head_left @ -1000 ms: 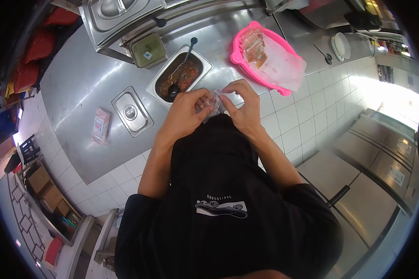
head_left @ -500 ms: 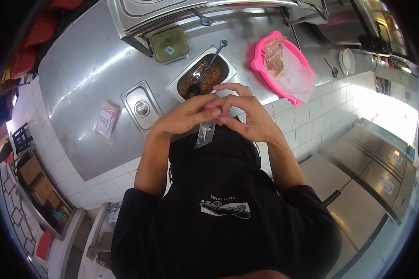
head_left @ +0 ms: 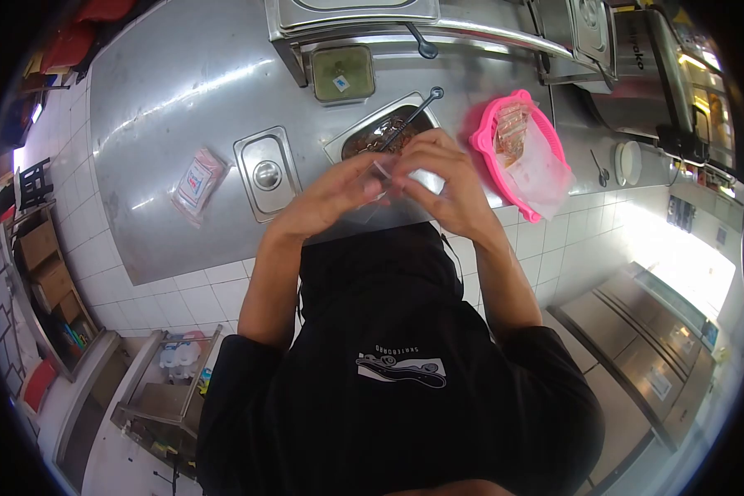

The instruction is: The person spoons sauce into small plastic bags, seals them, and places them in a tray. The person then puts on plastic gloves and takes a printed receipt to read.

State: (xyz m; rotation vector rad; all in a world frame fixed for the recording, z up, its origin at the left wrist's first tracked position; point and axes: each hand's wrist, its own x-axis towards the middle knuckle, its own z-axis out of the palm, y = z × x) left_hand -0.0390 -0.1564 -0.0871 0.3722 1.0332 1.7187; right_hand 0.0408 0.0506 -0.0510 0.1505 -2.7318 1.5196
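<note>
Between my hands is a small clear plastic bag (head_left: 372, 212), its mouth pulled apart near my fingertips. My left hand (head_left: 332, 197) has its fingers closed on one side of the bag. Opposite it, my right hand (head_left: 446, 182) pinches the other side with bent fingers. Just beyond them on the counter is a steel pan (head_left: 337, 149) of dark chopped sauce, partly hidden by my hands. A ladle (head_left: 413, 116) leans in the pan, its handle over the far right rim.
A steel lid (head_left: 283, 192) and a pack of plastic bags (head_left: 198, 185) lie on the steel counter (head_left: 174, 107) at left. A square green-filled container (head_left: 344, 73) stands behind. At right, a pink basket (head_left: 481, 136) holds filled bags. An overhead shelf (head_left: 471, 43) spans the back.
The bag's mouth has been spread, and my fingers have moved apart. The view has shifted, so the counter items appear further right and my hands cover more of the pan.
</note>
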